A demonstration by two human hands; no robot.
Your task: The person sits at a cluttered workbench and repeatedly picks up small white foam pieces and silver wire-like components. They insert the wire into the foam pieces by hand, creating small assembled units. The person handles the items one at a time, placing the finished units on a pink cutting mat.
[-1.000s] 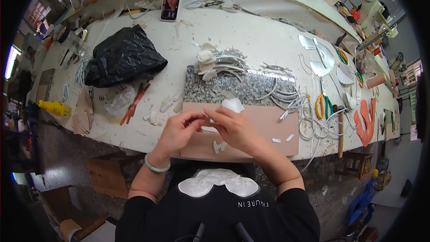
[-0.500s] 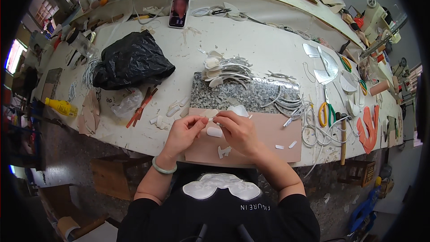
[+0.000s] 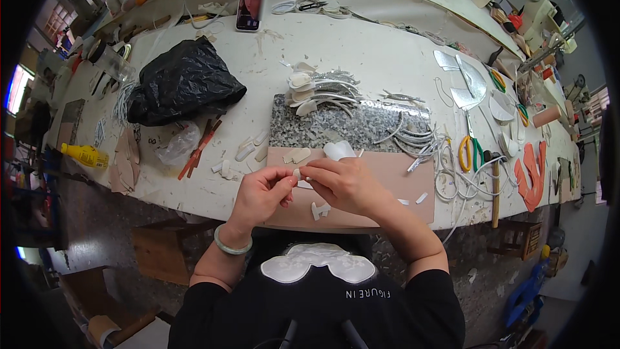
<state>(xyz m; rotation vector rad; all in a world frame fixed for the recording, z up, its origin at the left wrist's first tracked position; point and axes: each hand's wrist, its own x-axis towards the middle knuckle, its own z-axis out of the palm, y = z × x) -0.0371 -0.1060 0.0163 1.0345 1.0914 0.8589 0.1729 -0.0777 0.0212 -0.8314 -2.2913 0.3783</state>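
Note:
My left hand and my right hand meet over a pinkish-tan board, fingertips pinched together. Between them is a small off-white piece, mostly covered by my fingers. Just beyond my fingertips lie cream tabs and a curved white piece. Small white scraps rest on the board below my hands. Behind the board, a speckled granite slab carries a pile of silver and white cords with pale tabs at their ends.
A black plastic bag sits at left, near a yellow bottle. To the right are more cords, scissors, a hammer and an orange cutout. A phone stands at the back.
The view has shifted slightly. My hands have drawn a little toward me, uncovering more of the cream tabs, while a white oval piece on the board is now mostly hidden.

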